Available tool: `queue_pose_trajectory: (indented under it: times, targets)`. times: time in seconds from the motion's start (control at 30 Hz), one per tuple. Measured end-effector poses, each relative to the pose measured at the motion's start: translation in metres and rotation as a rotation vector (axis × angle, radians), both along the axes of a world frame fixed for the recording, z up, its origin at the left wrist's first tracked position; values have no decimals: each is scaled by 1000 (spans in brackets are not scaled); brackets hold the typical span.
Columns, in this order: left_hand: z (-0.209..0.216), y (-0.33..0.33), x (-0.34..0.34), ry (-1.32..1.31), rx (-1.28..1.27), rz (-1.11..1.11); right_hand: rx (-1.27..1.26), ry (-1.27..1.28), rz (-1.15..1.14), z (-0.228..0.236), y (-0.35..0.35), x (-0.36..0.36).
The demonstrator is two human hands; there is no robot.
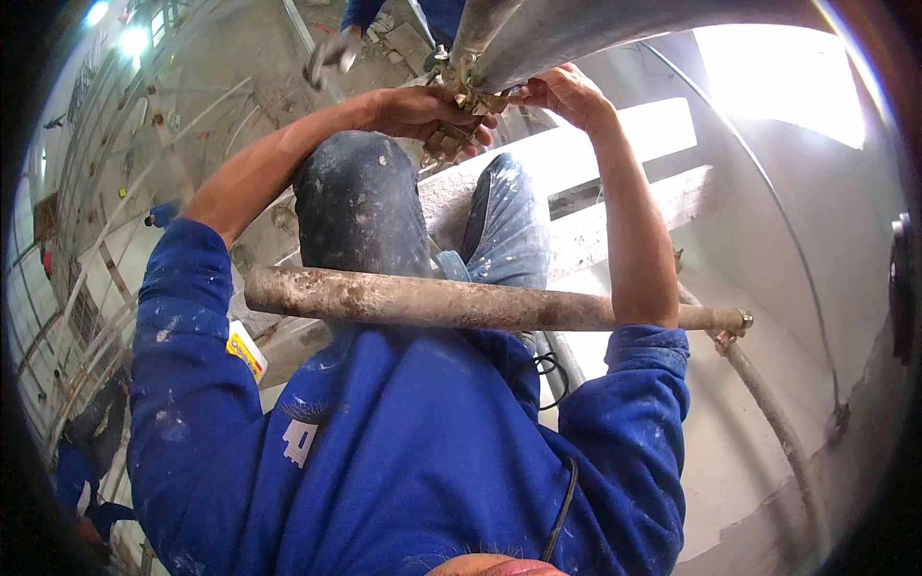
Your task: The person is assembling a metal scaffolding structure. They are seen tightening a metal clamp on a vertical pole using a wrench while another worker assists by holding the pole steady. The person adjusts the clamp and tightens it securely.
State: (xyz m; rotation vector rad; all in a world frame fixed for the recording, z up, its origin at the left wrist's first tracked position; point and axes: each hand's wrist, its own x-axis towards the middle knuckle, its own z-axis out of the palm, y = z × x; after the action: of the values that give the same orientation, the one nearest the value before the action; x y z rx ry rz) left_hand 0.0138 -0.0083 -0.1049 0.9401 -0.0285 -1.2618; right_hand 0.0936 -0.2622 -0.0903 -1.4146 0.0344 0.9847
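Beyond my knees, a brass-coloured scaffold clamp (475, 100) sits where a thick grey pipe (615, 34) meets a thinner steel pipe (488, 27). My left hand (418, 112) curls around the clamp's lower, hanging part (444, 146), fingers bent. From the other side my right hand (567, 94) reaches in under the thick pipe, its fingers pinched at the clamp's edge. The clamp and the thick pipe partly hide those fingertips. Across my lap, below both hands, runs a rusty, plaster-stained tube (432, 300); my right forearm passes over it.
A blurred metal thing (331, 60) hangs left of the clamp, near another person's blue-clad legs (427, 17). Pale beams (624, 216) lie under my legs. Another tube (768, 403) slants down at right, by a wall with a cable (768, 182). Scaffold poles and people fill the left.
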Motion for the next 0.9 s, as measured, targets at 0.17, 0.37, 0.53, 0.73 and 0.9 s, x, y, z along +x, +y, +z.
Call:
queue_pose_trajectory:
  times: [0.17,0.37,0.53,0.73,0.9]
  targets:
    - [-9,2,-2,-85,-41,6,32,182,-62,5,3,3]
    - [-8,0,1,-229,24,-58,-422,-1055,535,-9,-10,-4]
    - [-7,2,-1,-117,-27,3,-150,-163,-107,10,14,-16]
    - [-7,3,2,-168,-54,0,-243,-319,-16,2,4,-13]
    - [6,1,2,-201,-42,-22,-532,-469,53,-19,-16,-19]
